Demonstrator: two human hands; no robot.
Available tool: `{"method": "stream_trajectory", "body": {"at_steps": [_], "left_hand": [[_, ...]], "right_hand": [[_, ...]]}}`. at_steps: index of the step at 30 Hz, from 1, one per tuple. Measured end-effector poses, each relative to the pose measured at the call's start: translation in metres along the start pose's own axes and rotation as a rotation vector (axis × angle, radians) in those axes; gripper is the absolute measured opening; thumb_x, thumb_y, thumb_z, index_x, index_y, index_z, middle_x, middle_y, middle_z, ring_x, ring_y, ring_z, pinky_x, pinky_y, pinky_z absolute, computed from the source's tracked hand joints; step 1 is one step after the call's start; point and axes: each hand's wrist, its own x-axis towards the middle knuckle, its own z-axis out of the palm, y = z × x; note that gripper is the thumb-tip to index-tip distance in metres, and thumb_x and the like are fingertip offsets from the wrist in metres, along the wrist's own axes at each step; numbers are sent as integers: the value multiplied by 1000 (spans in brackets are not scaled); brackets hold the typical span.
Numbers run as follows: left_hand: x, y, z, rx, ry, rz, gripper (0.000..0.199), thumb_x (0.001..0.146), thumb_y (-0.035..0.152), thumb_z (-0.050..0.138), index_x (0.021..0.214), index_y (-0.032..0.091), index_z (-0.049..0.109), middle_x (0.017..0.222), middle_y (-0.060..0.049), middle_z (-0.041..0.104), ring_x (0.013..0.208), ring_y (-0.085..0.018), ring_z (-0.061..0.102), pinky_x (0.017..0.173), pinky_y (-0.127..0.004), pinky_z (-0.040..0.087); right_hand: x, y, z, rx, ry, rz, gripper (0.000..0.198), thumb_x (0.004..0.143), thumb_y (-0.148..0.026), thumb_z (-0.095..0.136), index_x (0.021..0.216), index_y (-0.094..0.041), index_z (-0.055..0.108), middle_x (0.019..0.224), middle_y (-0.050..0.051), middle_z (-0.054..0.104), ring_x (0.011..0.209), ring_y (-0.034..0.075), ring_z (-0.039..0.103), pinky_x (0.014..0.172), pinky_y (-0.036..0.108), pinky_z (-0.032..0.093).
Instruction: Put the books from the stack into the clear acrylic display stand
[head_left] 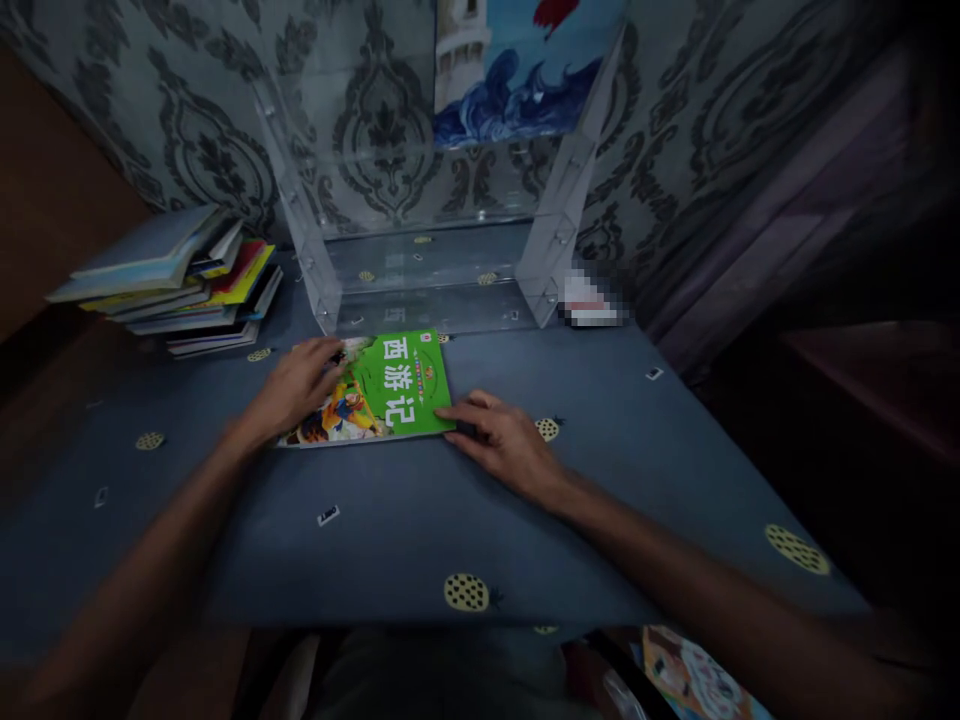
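Note:
A green book [420, 385] with large white Chinese characters and a colourful cartoon figure lies on the table, turned sideways to me. My left hand [304, 375] rests over its left part, fingers stretched out across the cover. At the near right corner, my right hand [499, 440] grips the book, with the index finger on top and the thumb lower at the edge. Something dark shows between those fingers; I cannot make out what it is. Just behind the book stands a clear acrylic rack [319, 270] with tiered shelves.
A stack of books [180, 285] stands at the back left. Beyond the rack's right side lies a blurred white item [592, 300]. The blue tablecloth [390, 560] has pineapple prints. A painting [517, 80] hangs behind the rack. A colourful picture item [697, 675] is below the table's near edge.

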Motion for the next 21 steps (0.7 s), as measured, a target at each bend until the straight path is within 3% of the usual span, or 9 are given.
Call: {"method": "stream_trajectory", "body": {"at_steps": [3, 6, 12, 16, 19, 21], "left_hand": [[5, -26, 2, 77, 58, -174, 52, 99, 44, 32, 131, 10, 56, 120, -17, 64, 113, -29, 59, 103, -45, 46], [3, -32, 1, 112, 21, -181, 56, 98, 44, 30, 130, 7, 56, 113, -17, 65, 106, -29, 59, 101, -45, 46], [-24, -8, -19, 215, -119, -156, 59, 99, 54, 31, 136, 20, 61, 107, -13, 65, 102, -32, 62, 90, -43, 49], [-49, 11, -30, 157, -240, -182, 58, 99, 58, 33, 145, 31, 56, 109, -11, 68, 98, -30, 66, 81, -38, 48], [-62, 25, -28, -25, -307, -138, 59, 98, 60, 38, 145, 29, 55, 84, -3, 69, 73, -20, 65, 70, -29, 45], [-65, 36, -24, -149, -331, -120, 62, 98, 61, 39, 147, 25, 54, 64, 2, 61, 57, -16, 56, 62, -25, 41]], "right_hand": [[0, -1, 0, -9, -4, 3, 30, 90, -19, 66, 118, -28, 74, 103, 4, 66, 66, 12, 58, 62, 28, 51], [1, -2, -1, -19, -7, -10, 33, 88, -17, 66, 118, -28, 74, 101, 4, 66, 63, 12, 57, 60, 28, 50], [-4, 3, -16, -118, 3, 13, 36, 86, -16, 64, 118, -28, 75, 104, 5, 68, 59, 11, 58, 60, 27, 50], [-2, 14, -26, -217, 21, 35, 37, 88, -16, 61, 119, -30, 75, 109, 6, 68, 76, 16, 66, 70, 31, 53], [10, 23, -31, -294, 57, 53, 37, 92, -16, 59, 123, -29, 74, 107, 9, 66, 88, 22, 67, 77, 34, 53], [22, 27, -31, -334, 61, 58, 37, 93, -16, 58, 124, -29, 74, 102, 9, 66, 86, 22, 65, 76, 34, 51]]}}
